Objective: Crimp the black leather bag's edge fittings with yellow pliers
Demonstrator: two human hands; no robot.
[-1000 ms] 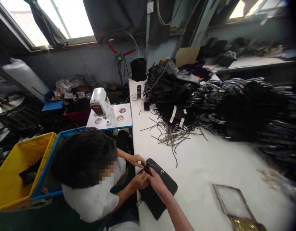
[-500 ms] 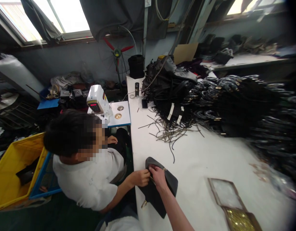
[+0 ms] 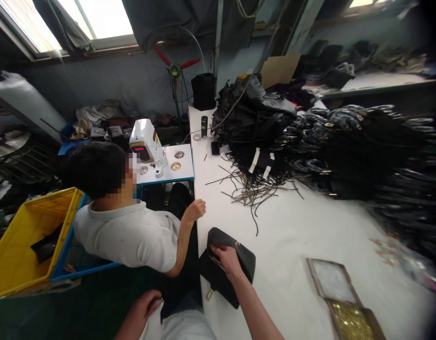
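Note:
A black handbag point(image 3: 246, 259) lies on the white table near its left edge, with its flap folded open. Gold metal clasp pieces show on the flap and at the lower corner. My right hand point(image 3: 225, 259) grips the bag at its opening, with the fingertips partly hidden inside. Low in the view, beside my white shirt, is my left hand point(image 3: 147, 304). Its fingers are curled against the white cloth, and what they hold, if anything, is hidden.
At the left sits a person in a white shirt point(image 3: 129, 236), one hand raised by the table edge. Behind stands a white machine point(image 3: 145, 141). Black cords point(image 3: 246, 189) and piles of black bags point(image 3: 359, 151) cover the table's far side. A box of gold parts point(image 3: 352, 323) lies right.
The co-worker's hand has let go of the bag and drawn back toward the machine. My left hand has come into view at the bottom. The bag sits slightly further left in view.

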